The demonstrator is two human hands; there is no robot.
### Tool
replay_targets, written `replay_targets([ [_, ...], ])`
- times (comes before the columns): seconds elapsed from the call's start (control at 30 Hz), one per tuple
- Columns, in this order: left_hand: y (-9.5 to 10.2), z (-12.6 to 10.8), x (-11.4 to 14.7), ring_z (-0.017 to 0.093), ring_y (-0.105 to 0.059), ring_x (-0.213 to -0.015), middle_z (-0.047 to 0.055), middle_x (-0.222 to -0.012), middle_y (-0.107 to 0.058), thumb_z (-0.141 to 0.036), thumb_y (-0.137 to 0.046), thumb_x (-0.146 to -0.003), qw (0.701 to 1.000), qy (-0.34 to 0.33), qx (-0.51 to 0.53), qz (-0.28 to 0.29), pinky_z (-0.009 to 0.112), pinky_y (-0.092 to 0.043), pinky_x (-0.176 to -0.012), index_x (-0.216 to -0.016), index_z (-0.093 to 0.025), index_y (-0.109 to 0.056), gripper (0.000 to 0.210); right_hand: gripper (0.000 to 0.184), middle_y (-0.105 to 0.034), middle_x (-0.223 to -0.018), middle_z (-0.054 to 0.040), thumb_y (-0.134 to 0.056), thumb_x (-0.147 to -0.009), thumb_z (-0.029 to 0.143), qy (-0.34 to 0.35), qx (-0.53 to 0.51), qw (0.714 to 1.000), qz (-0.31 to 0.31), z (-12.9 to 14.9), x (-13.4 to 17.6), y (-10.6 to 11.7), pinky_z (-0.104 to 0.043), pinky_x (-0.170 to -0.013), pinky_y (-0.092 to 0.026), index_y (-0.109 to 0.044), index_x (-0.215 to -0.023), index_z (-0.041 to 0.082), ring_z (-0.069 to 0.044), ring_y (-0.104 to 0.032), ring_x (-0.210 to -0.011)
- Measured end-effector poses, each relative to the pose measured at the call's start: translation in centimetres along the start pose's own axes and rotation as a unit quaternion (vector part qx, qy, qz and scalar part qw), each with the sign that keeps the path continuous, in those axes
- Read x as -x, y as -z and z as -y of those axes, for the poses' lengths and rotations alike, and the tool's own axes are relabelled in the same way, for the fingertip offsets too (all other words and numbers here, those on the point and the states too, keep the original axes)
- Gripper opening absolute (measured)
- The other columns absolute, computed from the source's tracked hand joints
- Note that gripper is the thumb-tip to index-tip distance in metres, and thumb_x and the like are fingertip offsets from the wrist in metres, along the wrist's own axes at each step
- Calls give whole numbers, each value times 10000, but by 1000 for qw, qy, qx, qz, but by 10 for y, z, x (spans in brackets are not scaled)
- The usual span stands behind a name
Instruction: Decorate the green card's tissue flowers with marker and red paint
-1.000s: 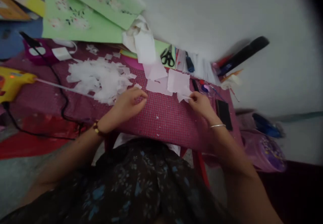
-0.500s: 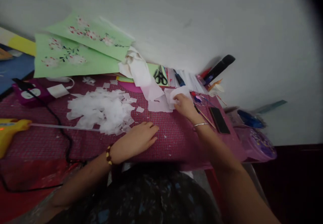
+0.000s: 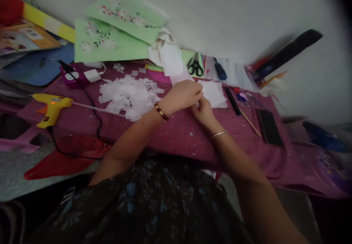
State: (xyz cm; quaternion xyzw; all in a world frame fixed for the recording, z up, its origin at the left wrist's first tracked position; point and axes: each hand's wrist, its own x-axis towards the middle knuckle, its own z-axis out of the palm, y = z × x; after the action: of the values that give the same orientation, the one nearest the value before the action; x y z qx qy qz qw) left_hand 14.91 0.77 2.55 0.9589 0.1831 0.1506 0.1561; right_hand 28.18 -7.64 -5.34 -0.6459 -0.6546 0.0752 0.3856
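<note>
My left hand [image 3: 183, 94], with a beaded bracelet at the wrist, reaches across to the fingertips of my right hand [image 3: 204, 113]. Both hands are closed in a pinch, and whatever they hold between them is hidden by the fingers. Just behind them lie thin white paper sheets [image 3: 212, 93] on the checked tablecloth [image 3: 176, 136]. A crumpled strip of white tissue paper [image 3: 171, 59] runs back from the hands toward the wall. To the left of my left hand spreads a heap of small cut white paper pieces [image 3: 133, 94].
At the left lie a yellow glue gun [image 3: 53, 106] with its cord and a purple power socket [image 3: 73, 77]. Green flower pictures [image 3: 115, 42] lean on the wall. Black scissors [image 3: 195, 67], a black marker [image 3: 233, 101], a wooden stick [image 3: 250, 122] and a phone [image 3: 268, 126] lie around the right side.
My left hand has moved up and right to meet my right hand. My right hand has come away from the paper sheets toward me. The view has shifted, showing more of the left side.
</note>
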Motion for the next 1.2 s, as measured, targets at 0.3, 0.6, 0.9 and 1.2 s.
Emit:
replay_targets([
  [0.3,-58,49,1,210,-597,-854,104,-879,-684,-301,-459,-956,994,80,69,-28,342,-394,-788,-802,-166,-654,282,117,-686,-944,-87,-488,-845,196,36,-50,996,65,1,9,-20,-434,-868,-511,-601,-837,227,-254,-630,-925],
  [0.6,-78,64,-24,174,-586,-745,74,-844,-711,-360,-444,-957,975,197,89,-48,308,-388,-651,-817,-185,-672,320,139,-680,-932,-78,-520,-820,163,52,-52,994,80,-9,4,-26,-443,-899,-500,-645,-844,219,-242,-627,-918],
  [0.9,-85,61,-43,225,-638,-874,116,-984,-724,-332,-363,-973,948,299,62,-91,327,-416,-701,-933,-187,-693,363,169,-687,-941,-96,-518,-818,144,74,-51,992,83,-9,4,-24,-457,-892,-505,-669,-871,201,-253,-636,-919],
  [1.2,-88,60,-38,204,-622,-866,66,-898,-716,-297,-518,-911,972,216,54,-74,321,-417,-749,-815,-212,-679,206,171,-683,-964,-107,-516,-811,125,74,-63,990,102,-6,4,-23,-452,-898,-503,-665,-866,189,-253,-633,-932],
])
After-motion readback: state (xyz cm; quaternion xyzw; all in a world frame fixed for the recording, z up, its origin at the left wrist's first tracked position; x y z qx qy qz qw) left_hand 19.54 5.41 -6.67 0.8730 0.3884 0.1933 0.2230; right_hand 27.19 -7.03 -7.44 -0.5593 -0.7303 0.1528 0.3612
